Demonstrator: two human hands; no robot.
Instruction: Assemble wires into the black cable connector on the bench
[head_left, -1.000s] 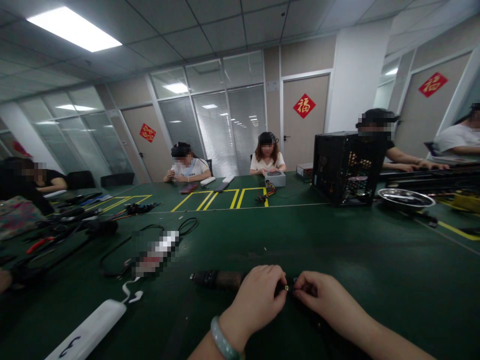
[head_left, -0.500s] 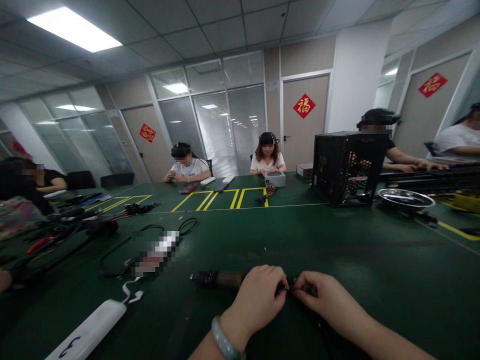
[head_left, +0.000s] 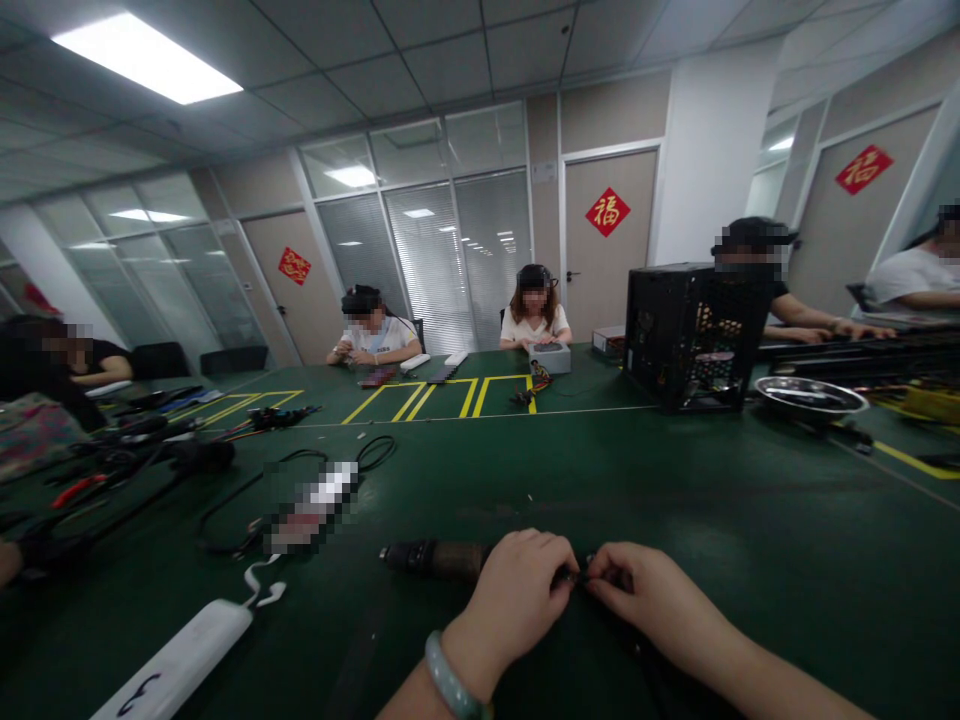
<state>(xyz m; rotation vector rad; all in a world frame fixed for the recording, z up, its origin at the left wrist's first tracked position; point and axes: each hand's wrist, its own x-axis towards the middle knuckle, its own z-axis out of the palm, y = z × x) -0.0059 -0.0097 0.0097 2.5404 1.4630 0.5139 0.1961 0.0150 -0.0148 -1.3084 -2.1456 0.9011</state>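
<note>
My left hand, with a pale green bangle on the wrist, is curled into a loose fist at the near edge of the green table. My right hand meets it fingertip to fingertip. Both pinch a small dark part between them, too small to name. A dark cylindrical tool lies flat on the table, its right end hidden behind my left hand.
A white power strip lies at the near left, black cables beyond it. A black computer case and a metal bowl stand at the right. Several people sit around the table's far and side edges.
My fingertips have closed tighter together over the small part; the yellowish tip seen a second ago is now hidden. The hands have hardly shifted.
</note>
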